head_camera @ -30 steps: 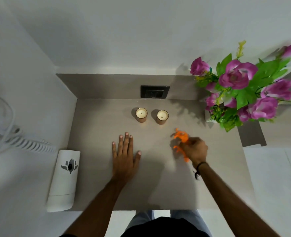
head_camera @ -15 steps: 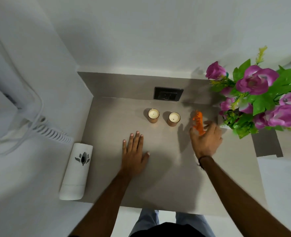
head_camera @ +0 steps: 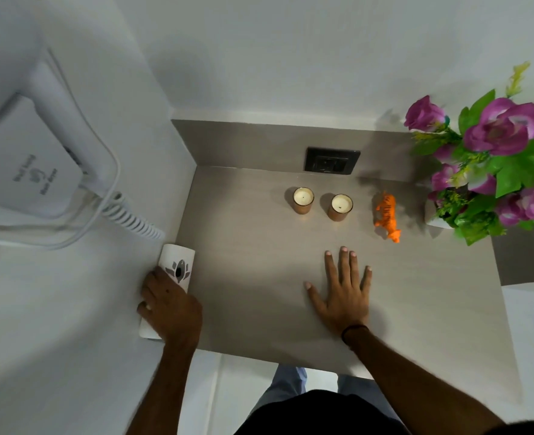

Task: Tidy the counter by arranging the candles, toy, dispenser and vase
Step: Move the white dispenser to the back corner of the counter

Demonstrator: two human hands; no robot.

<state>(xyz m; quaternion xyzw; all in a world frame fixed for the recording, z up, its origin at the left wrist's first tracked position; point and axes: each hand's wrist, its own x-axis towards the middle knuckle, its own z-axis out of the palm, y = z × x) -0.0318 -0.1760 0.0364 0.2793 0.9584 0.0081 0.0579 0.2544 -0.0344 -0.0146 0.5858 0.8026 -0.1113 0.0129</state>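
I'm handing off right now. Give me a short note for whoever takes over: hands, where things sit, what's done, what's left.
Left hand: grip closed around the white dispenser at the counter's left edge by the wall.
Right hand: flat on the counter, palm down, holding nothing.
Two candles stand side by side near the back; the orange toy stands to their right, then the flower vase.
Done, it seems: candles and toy lined up.
Left: place the dispenser, probably into that row; adjust the vase if needed.

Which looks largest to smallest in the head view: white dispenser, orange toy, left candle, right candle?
1. White dispenser, though nearer the camera and partly covered by the left hand.
2. Orange toy.
3. Left candle and right candle: alike, no ranking.
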